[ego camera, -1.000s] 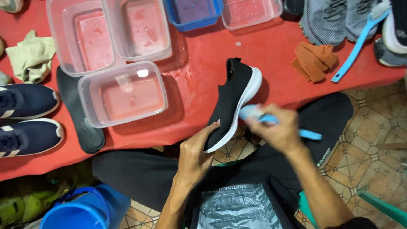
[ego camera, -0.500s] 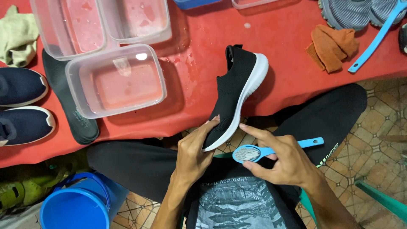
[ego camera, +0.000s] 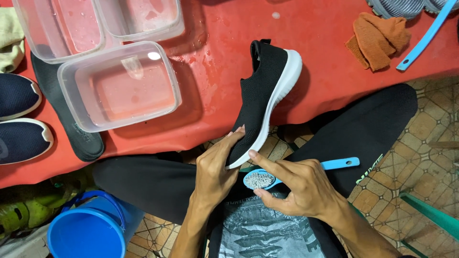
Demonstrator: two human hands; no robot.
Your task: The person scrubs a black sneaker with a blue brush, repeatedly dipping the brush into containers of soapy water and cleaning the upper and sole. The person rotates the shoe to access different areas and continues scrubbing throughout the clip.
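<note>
Brush [ego camera: 267, 177] drops away from the sole, bristles up, pinched in the right hand [ego camera: 296, 188]. Left hand [ego camera: 215, 167] grips the black shoe's [ego camera: 265, 93] toe, heel resting on the red surface [ego camera: 325, 71]; its fingertips hide behind the shoe.

Clear water tubs [ego camera: 117, 86], orange rag [ego camera: 380, 39], dark insole [ego camera: 67, 112] and perhaps a bucket [ego camera: 86, 234].

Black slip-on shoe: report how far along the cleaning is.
Done: the black slip-on shoe is out over the wet red table, insole lying apart. In hand: left hand grips its toe; right hand holds the blue brush, bristles up, off the shoe. Left: two navy shoes wait unhandled.
</note>
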